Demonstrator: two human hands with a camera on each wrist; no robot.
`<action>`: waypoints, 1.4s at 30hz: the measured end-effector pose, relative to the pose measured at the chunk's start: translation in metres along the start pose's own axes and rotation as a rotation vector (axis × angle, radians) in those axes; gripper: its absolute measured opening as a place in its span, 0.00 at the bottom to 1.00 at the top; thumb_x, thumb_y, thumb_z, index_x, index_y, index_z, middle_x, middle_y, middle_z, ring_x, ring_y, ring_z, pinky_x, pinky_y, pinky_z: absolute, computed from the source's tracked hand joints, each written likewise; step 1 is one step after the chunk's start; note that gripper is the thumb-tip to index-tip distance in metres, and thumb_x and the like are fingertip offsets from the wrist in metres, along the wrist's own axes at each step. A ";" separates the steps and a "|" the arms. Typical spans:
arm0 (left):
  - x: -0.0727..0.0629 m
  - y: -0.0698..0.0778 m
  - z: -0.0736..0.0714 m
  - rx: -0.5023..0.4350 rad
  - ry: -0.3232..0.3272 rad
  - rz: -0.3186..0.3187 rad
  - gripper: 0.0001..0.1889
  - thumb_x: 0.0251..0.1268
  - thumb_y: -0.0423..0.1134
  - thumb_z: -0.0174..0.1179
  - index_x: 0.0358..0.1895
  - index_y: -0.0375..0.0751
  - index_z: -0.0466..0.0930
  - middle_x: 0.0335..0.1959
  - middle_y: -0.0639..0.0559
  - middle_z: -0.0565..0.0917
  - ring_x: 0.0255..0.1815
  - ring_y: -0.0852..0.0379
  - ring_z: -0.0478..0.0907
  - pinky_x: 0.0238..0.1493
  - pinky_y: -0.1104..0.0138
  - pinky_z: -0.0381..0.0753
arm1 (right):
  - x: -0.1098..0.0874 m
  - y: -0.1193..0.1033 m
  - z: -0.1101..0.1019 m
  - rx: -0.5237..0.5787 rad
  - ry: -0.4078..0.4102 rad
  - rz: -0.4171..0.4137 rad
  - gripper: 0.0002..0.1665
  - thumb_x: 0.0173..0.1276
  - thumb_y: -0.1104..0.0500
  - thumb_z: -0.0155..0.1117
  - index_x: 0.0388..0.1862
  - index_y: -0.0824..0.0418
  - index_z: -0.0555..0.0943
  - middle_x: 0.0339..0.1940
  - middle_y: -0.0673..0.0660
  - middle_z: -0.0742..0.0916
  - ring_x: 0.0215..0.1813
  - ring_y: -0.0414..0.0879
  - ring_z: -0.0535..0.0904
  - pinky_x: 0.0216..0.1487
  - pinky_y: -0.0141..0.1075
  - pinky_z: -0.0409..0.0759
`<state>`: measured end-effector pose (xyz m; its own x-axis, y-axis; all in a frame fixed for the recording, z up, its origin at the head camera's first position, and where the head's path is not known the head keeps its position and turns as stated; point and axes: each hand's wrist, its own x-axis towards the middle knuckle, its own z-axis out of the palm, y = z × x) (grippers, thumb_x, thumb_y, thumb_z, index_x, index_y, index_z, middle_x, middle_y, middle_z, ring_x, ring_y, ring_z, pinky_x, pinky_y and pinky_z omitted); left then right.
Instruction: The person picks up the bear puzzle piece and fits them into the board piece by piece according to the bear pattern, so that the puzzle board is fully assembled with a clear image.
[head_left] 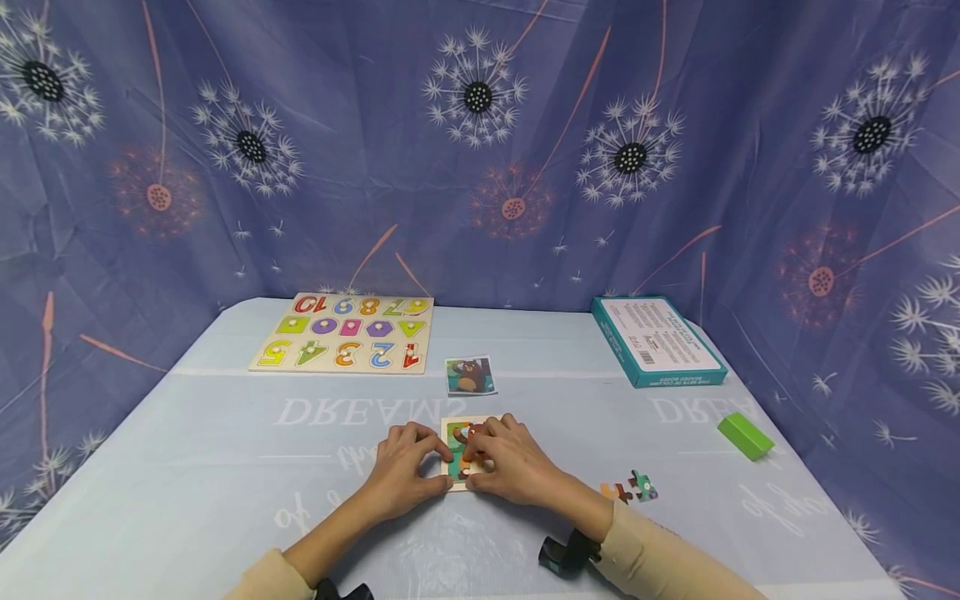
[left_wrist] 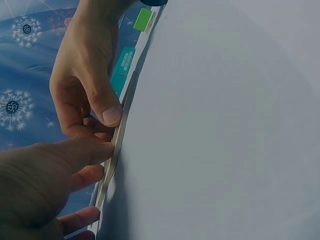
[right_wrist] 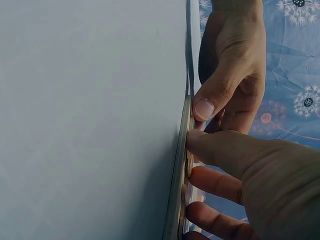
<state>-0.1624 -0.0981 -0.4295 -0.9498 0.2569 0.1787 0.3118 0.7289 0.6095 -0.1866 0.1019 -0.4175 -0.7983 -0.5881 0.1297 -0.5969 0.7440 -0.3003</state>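
Observation:
A small wooden puzzle board (head_left: pixel 444 433) with a bear picture lies in front of me in the head view. My left hand (head_left: pixel 402 471) holds its left side, thumb at the near corner and index fingertip on the picture. From the other side my right hand (head_left: pixel 517 462) reaches over the board, thumb and index pinching at an orange-brown puzzle piece (head_left: pixel 465 468). The right fingers hide much of the picture. In the right wrist view, both thumbs are close together along the near edge of the board (right_wrist: pixel 175 210). Beyond the board lies a bear picture card (head_left: pixel 471 377).
Loose puzzle pieces (head_left: pixel 643 485) lie right of my right hand. A wooden number board (head_left: pixel 352 333) sits at the back left, and a teal-edged box (head_left: pixel 660 337) at the back right. Near the table's right edge is a green block (head_left: pixel 746 436). A patterned curtain (head_left: pixel 375 150) surrounds the table.

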 end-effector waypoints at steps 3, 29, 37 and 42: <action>0.000 0.001 0.000 0.007 0.004 0.000 0.11 0.41 0.43 0.71 0.31 0.55 0.80 0.45 0.53 0.73 0.50 0.52 0.63 0.53 0.48 0.59 | 0.000 0.000 0.000 0.001 0.001 -0.003 0.12 0.52 0.46 0.71 0.35 0.44 0.82 0.36 0.44 0.76 0.40 0.40 0.63 0.43 0.36 0.61; -0.001 0.002 0.003 0.011 0.024 0.004 0.09 0.42 0.42 0.69 0.29 0.56 0.78 0.44 0.54 0.73 0.50 0.52 0.63 0.53 0.49 0.59 | -0.001 0.001 0.001 0.028 0.037 -0.025 0.08 0.55 0.48 0.70 0.33 0.44 0.81 0.37 0.45 0.77 0.39 0.39 0.64 0.41 0.34 0.60; 0.000 0.002 0.003 0.011 0.008 -0.019 0.09 0.44 0.42 0.67 0.29 0.57 0.77 0.44 0.54 0.72 0.49 0.53 0.63 0.54 0.48 0.59 | -0.001 0.001 0.001 0.028 0.033 -0.013 0.08 0.55 0.48 0.69 0.33 0.44 0.81 0.36 0.44 0.77 0.39 0.39 0.64 0.40 0.34 0.60; 0.000 0.002 0.003 0.017 0.007 -0.021 0.10 0.44 0.42 0.68 0.31 0.56 0.77 0.44 0.55 0.72 0.49 0.54 0.63 0.54 0.49 0.59 | -0.001 0.001 0.001 0.029 0.029 -0.014 0.08 0.54 0.48 0.70 0.33 0.44 0.81 0.36 0.44 0.76 0.39 0.39 0.63 0.41 0.34 0.60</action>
<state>-0.1620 -0.0948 -0.4310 -0.9564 0.2366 0.1714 0.2918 0.7447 0.6003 -0.1867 0.1027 -0.4185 -0.7924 -0.5883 0.1614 -0.6055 0.7261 -0.3258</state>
